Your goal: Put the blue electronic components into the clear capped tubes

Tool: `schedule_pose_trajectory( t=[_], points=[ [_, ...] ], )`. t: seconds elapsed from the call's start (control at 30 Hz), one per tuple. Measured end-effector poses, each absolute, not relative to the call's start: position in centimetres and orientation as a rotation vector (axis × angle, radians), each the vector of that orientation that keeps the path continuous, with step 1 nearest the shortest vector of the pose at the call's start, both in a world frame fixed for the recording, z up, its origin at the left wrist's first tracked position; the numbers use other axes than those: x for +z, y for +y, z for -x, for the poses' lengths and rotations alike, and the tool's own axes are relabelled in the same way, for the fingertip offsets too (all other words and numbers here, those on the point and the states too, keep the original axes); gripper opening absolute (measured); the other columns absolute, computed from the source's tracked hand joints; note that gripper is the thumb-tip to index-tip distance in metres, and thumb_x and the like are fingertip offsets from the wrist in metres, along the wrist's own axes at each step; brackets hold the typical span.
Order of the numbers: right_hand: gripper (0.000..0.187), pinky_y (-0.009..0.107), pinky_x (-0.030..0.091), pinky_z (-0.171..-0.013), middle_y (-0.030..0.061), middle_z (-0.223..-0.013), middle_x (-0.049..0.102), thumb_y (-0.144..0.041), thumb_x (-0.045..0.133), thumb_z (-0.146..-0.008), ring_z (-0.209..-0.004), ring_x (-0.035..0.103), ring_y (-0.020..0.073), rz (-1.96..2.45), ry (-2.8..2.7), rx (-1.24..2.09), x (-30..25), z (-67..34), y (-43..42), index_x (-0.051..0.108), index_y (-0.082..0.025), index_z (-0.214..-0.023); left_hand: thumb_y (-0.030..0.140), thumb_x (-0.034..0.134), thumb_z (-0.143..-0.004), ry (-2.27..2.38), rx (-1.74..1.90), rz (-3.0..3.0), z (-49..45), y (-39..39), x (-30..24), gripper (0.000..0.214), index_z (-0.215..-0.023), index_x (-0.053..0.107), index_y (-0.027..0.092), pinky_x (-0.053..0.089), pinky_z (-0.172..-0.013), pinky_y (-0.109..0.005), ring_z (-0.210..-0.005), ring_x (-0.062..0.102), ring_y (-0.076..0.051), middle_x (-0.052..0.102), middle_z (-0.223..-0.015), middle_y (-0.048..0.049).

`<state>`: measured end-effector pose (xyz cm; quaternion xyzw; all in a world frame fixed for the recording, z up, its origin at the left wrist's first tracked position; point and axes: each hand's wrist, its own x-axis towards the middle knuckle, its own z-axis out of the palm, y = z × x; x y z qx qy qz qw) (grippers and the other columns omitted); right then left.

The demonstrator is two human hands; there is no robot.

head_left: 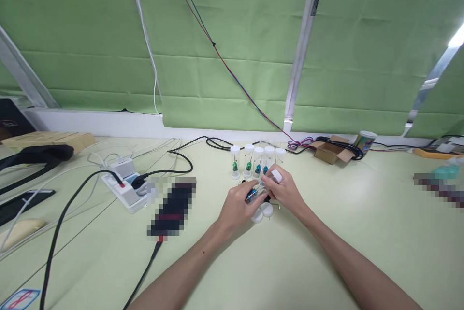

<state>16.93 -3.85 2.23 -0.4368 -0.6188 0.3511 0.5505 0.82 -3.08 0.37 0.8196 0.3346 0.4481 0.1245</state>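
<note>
My left hand (237, 204) grips a small clear vial (254, 192) with something blue inside, held on its side over the pale green table (290, 261). My right hand (284, 189) meets it from the right, fingers pinched round a white cap (277, 175) at the vial's end. Two loose white caps (262, 212) lie on the table just below my hands. Behind them a row of several upright capped vials (257, 160) holds green and blue pieces.
A white power strip (125, 185) with plugged black cables sits at left, beside a blurred dark object (173, 207). An open cardboard box (330, 150) and a printed cup (365, 141) stand at the back right. Green blinds (232, 35) hang behind.
</note>
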Motion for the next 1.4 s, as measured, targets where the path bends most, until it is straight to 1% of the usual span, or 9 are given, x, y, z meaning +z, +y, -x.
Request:
schedule_pose_trajectory(
  t=[0.17, 0.33, 0.57, 0.73, 1.13, 1.4],
  points=[
    [0.031, 0.02, 0.03, -0.035, -0.0089, -0.044, 0.04, -0.048, 0.058, -0.082, -0.036, 0.037, 0.009, 1.035, -1.453, 0.856, 2.15, -16.94, -3.8, 0.044, -0.022, -0.074, 0.036, 0.058, -0.086, 0.99, 1.335, -2.445, -0.9, -3.08, 0.24, 0.031, -0.108, 0.063, 0.015, 0.053, -0.068, -0.03, -0.073, 0.065, -0.018, 0.072, -0.091, -0.0081],
    [0.031, 0.021, 0.029, -0.034, -0.0093, -0.043, 0.038, -0.05, 0.056, -0.083, -0.034, 0.037, 0.0092, 1.035, -1.438, 0.87, 2.21, -16.82, -3.83, 0.043, -0.022, -0.075, 0.037, 0.056, -0.087, 0.986, 1.367, -2.512, -0.87, -2.9, -0.01, 0.031, -0.11, 0.061, 0.017, 0.053, -0.068, -0.03, -0.077, 0.066, -0.018, 0.071, -0.093, -0.0074],
    [0.033, 0.022, 0.029, -0.035, -0.0095, -0.039, 0.038, -0.052, 0.052, -0.084, -0.032, 0.038, 0.0103, 1.09, -1.449, 0.804, 2.13, -16.79, -3.81, 0.044, -0.022, -0.074, 0.038, 0.054, -0.088, 1.028, 1.383, -2.593, -0.83, -2.66, -0.18, 0.031, -0.11, 0.06, 0.017, 0.051, -0.06, -0.028, -0.068, 0.065, -0.017, 0.069, -0.084, -0.0062],
    [0.036, 0.022, 0.03, -0.034, -0.0093, -0.038, 0.039, -0.054, 0.051, -0.085, -0.03, 0.04, 0.0108, 1.102, -1.447, 0.829, 1.99, -16.95, -3.66, 0.043, -0.022, -0.071, 0.038, 0.053, -0.089, 1.044, 1.369, -2.633, -0.82, -2.67, -0.11, 0.031, -0.111, 0.058, 0.016, 0.051, -0.06, -0.028, -0.068, 0.065, -0.017, 0.068, -0.084, -0.0063],
    [0.039, 0.023, 0.027, -0.033, -0.0096, -0.035, 0.037, -0.056, 0.044, -0.088, -0.026, 0.037, 0.0104, 1.103, -1.449, 0.81, 2.03, -16.82, -3.74, 0.041, -0.023, -0.068, 0.04, 0.049, -0.091, 1.072, 1.376, -2.762, -0.78, -2.48, -0.1, 0.032, -0.113, 0.054, 0.018, 0.05, -0.057, -0.026, -0.067, 0.065, -0.016, 0.067, -0.083, -0.0058],
    [0.039, 0.023, 0.026, -0.034, -0.0094, -0.034, 0.037, -0.054, 0.039, -0.091, -0.026, 0.036, 0.0108, 1.108, -1.453, 0.766, 1.7, -16.85, -3.7, 0.039, -0.023, -0.069, 0.038, 0.047, -0.092, 1.123, 1.357, -2.896, -0.84, -2.68, 0.29, 0.03, -0.111, 0.053, 0.015, 0.044, -0.05, -0.026, -0.064, 0.066, -0.017, 0.066, -0.079, -0.0052]
  ],
)
